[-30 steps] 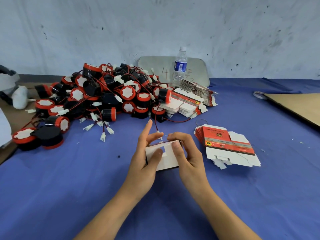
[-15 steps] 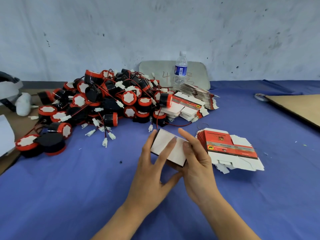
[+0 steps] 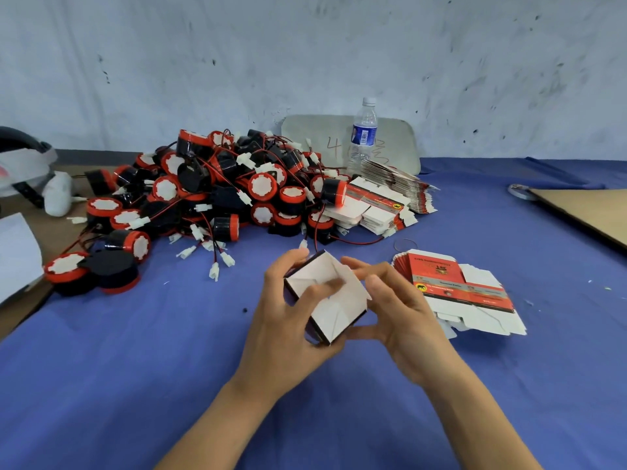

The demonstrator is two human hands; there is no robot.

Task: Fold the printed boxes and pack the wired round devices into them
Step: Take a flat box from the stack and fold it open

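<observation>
A half-folded printed box (image 3: 330, 308) sits between my hands above the blue cloth, its white inner flaps facing me. My left hand (image 3: 288, 320) grips its left side, fingers curled over the open end. My right hand (image 3: 403, 310) holds the right side, thumb under the lower corner and fingers spread along a flap. A big pile of black and red round devices (image 3: 217, 195) with red wires and white plugs lies at the back left. A stack of flat printed boxes (image 3: 454, 286) lies just right of my right hand.
More flat boxes (image 3: 383, 201) are heaped beside the pile, with a water bottle (image 3: 363, 130) and a grey tray (image 3: 400, 137) against the wall behind. A brown cardboard sheet (image 3: 590, 215) lies at the far right. A white headset (image 3: 23, 167) rests at the far left.
The flat white panel I held has been turned and opened into a box shape, its inner flaps now facing me. Both hands have shifted their hold round its sides.
</observation>
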